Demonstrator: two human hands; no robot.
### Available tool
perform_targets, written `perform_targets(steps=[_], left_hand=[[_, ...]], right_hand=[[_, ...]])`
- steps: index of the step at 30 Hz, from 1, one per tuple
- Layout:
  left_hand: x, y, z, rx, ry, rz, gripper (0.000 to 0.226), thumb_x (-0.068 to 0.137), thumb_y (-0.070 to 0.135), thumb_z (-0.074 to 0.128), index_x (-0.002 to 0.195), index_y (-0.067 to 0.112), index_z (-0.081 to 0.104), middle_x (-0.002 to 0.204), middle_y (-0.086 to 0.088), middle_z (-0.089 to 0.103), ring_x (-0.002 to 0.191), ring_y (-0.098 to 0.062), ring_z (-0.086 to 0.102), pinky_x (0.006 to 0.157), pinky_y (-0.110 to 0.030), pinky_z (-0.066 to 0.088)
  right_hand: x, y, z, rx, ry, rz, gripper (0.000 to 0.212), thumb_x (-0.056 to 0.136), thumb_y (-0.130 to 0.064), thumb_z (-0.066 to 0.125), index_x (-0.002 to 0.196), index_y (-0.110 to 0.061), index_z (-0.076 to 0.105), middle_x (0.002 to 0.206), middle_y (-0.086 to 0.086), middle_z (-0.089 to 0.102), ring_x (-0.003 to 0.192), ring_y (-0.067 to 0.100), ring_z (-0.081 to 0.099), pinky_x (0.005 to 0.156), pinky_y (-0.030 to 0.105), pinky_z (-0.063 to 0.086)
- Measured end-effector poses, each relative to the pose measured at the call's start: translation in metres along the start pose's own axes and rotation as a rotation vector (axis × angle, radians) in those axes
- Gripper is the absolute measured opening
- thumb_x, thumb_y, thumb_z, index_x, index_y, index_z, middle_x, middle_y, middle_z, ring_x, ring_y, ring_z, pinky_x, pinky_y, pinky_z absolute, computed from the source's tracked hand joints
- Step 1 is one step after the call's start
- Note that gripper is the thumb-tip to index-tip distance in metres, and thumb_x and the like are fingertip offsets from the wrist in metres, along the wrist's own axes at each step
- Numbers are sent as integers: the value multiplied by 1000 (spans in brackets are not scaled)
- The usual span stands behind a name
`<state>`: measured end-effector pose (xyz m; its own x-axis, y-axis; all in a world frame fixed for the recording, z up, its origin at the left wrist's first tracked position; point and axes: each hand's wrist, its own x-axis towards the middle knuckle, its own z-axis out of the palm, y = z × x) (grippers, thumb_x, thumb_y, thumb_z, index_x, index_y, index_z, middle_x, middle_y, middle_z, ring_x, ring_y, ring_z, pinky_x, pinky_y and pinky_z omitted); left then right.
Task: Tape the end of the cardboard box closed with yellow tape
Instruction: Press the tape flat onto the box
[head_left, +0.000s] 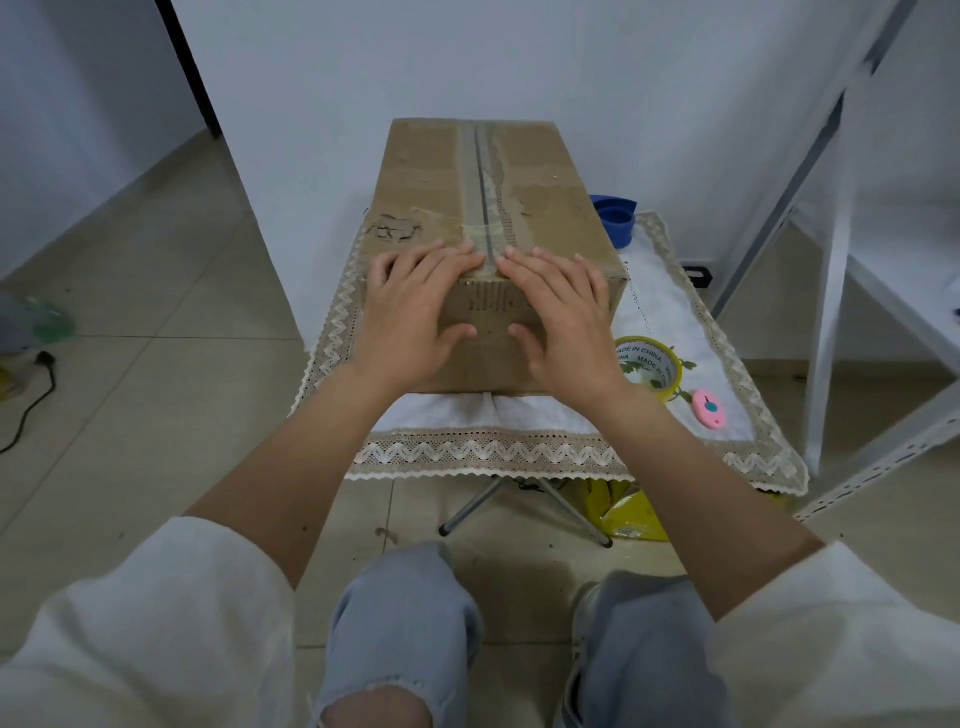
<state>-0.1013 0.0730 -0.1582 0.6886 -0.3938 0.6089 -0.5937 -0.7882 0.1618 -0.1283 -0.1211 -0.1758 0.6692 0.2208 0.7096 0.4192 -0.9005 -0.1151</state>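
Note:
A long brown cardboard box (467, 171) lies lengthwise on a small table, its near end facing me. A strip of tape runs down the middle seam of its top. My left hand (415, 306) and my right hand (563, 312) lie flat over the near top edge, fingers spread on the top, thumbs pressed against the end face. Neither hand holds anything. The roll of yellow tape (649, 366) lies flat on the cloth just right of the box, by my right wrist.
A white lace-edged tablecloth (483, 452) covers the folding table. A pink cutter (709, 409) lies right of the tape roll. A blue object (615, 215) sits behind the box's right side. A white metal rack (831, 291) stands at right; a yellow bag (628, 512) lies under the table.

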Motion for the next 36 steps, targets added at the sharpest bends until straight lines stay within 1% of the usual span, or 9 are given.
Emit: perform_targets(steps=[6, 12, 19, 23, 25, 27, 31, 34, 36], left_hand=[[1, 5, -2, 59, -56, -30, 93, 55, 57, 84, 135, 24, 51, 145, 7, 52, 135, -21, 44, 103, -36, 20], [2, 13, 1, 140, -39, -47, 94, 48, 44, 90, 131, 21, 53, 140, 5, 56, 131, -24, 49, 98, -36, 21], [1, 20, -2, 188, -92, -59, 100, 42, 21, 88, 133, 17, 49, 143, -1, 52, 134, -27, 45, 103, -37, 18], [5, 27, -3, 147, -108, -77, 103, 51, 22, 86, 142, 17, 39, 150, -3, 43, 144, -26, 31, 113, -42, 14], [6, 37, -4, 96, -88, -101, 109, 58, 30, 83, 150, 20, 27, 159, -4, 29, 150, -25, 18, 118, -47, 7], [5, 56, -4, 21, 23, -57, 99, 66, 31, 78, 151, 20, 29, 161, -5, 26, 150, -25, 18, 120, -47, 10], [1, 103, 13, -243, 271, 127, 47, 79, 3, 67, 125, 8, 59, 130, -6, 61, 121, -24, 53, 105, -35, 42], [-7, 130, 39, -413, 146, 156, 34, 84, -5, 60, 114, 9, 64, 111, -3, 68, 103, -20, 60, 84, -35, 51], [-12, 142, 60, -487, -15, 108, 36, 85, -3, 59, 117, 13, 62, 112, -2, 67, 105, -20, 59, 82, -37, 51]], right_hand=[[0, 1, 2, -57, 3, -1, 83, 67, -46, 80, 140, -22, 51, 144, -7, 52, 135, 15, 41, 118, 33, 13], [-1, -1, 3, -63, -6, -11, 89, 61, -31, 87, 141, -20, 48, 145, -5, 51, 137, 17, 39, 119, 36, 12], [-1, -2, -9, -86, -95, -29, 98, 59, -15, 85, 146, -19, 41, 151, -3, 44, 142, 20, 36, 121, 38, 10], [-1, 1, -20, -61, -165, -59, 99, 67, -17, 83, 151, -18, 32, 159, 2, 32, 148, 22, 26, 124, 42, 8], [-8, 4, -29, -3, -103, -47, 88, 74, -19, 78, 150, -15, 34, 158, 5, 33, 148, 24, 28, 124, 44, 14], [-20, 7, -39, 69, 57, 22, 70, 80, -19, 71, 144, -12, 45, 152, 6, 43, 141, 25, 39, 119, 42, 26], [-46, 27, -55, 155, 228, 263, 39, 87, -15, 62, 126, -12, 60, 125, 2, 63, 115, 22, 56, 101, 33, 42], [-61, 51, -65, 288, 154, 564, 27, 95, -14, 57, 121, -19, 61, 114, -3, 66, 103, 16, 61, 89, 32, 51], [-69, 70, -68, 364, 127, 767, 21, 97, -17, 55, 116, -21, 63, 108, -4, 69, 93, 13, 64, 84, 36, 56]])
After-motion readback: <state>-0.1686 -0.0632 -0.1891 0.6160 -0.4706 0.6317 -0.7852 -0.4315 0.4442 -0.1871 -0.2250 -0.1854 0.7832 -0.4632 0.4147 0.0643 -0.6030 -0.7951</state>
